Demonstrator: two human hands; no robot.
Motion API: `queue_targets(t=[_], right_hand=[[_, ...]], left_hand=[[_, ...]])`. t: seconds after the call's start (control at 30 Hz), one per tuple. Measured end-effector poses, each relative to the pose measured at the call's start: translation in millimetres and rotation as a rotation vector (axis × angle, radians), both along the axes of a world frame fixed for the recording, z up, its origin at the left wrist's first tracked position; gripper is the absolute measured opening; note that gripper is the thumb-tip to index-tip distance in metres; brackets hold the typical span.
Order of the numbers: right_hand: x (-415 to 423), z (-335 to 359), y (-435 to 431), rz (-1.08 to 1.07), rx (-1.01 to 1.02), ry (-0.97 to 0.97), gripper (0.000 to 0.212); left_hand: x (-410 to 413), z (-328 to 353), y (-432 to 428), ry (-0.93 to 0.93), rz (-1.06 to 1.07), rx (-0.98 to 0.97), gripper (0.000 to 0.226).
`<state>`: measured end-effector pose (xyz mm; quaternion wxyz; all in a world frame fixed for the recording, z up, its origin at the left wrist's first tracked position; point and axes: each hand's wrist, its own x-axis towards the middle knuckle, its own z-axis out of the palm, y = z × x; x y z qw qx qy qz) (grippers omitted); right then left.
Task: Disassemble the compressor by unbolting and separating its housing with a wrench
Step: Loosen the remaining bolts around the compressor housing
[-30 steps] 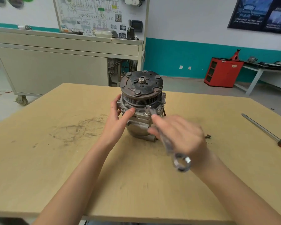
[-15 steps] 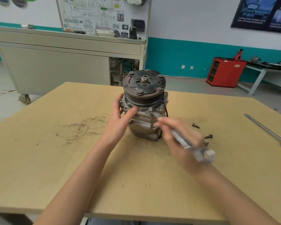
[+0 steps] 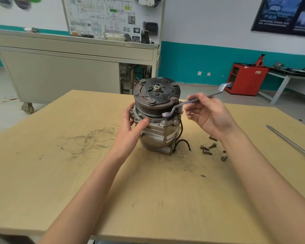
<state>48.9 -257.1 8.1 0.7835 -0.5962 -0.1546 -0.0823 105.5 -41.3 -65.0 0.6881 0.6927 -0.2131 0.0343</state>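
— Behind our tan worktop (image 3: 42, 173) we see a grey wheeled cabinet (image 3: 60, 71) and, off to the right, a red cabinet (image 3: 245, 80) against the teal-striped wall. Where is the compressor?

— We have the compressor (image 3: 157, 136) upright near the middle of the worktop, pulley end up. Our left hand (image 3: 130, 132) holds it, thumb on the flange and fingers curled round its left side.

— And the other hand?

— Our right hand (image 3: 211, 117) pinches the shank of the wrench (image 3: 192, 101) between thumb and fingertips, the remaining fingers loosely spread. Its lower ring end sits at the flange on the compressor's right side (whether it is on a bolt head we cannot tell); the far end tilts up and away.

— Anything loose?

— Several bolts (image 3: 207, 149) lie just right of the compressor, and a screwdriver (image 3: 289, 141) lies well apart near the right edge
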Motion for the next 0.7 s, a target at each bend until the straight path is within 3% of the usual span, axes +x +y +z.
queue_targets(t=[0.07,0.13,0.3,0.37,0.47,0.7], right_hand=[[-12.3,-4.6,8.5,-0.236,-0.021,-0.159,0.032],[-28.1,-11.9,24.0,-0.490,-0.190,-0.357,0.026],[-55.9,-34.7,55.3,-0.878,-1.030,-1.083,0.034],[-56.4,-39.2,60.7,-0.920,-1.208,-1.270,0.029],[-56.6,-44.4,64.2,-0.973,-1.276,-1.342,0.025],[-57.9,-61.1,70.7,-1.008,-1.266,-1.274,0.028]], left_hand=[[-0.8,0.2,0.6,-0.008,-0.009,-0.007,0.067],[-1.3,0.5,0.8,-0.001,-0.019,-0.012,0.072],[-0.5,-0.4,-0.8,-0.019,-0.010,-0.019,0.069],[-1.3,0.6,-1.0,-0.025,-0.005,-0.020,0.071],[-1.7,1.0,-0.9,-0.034,-0.007,-0.013,0.064],[-2.5,1.4,-0.6,-0.032,0.003,0.009,0.064]])
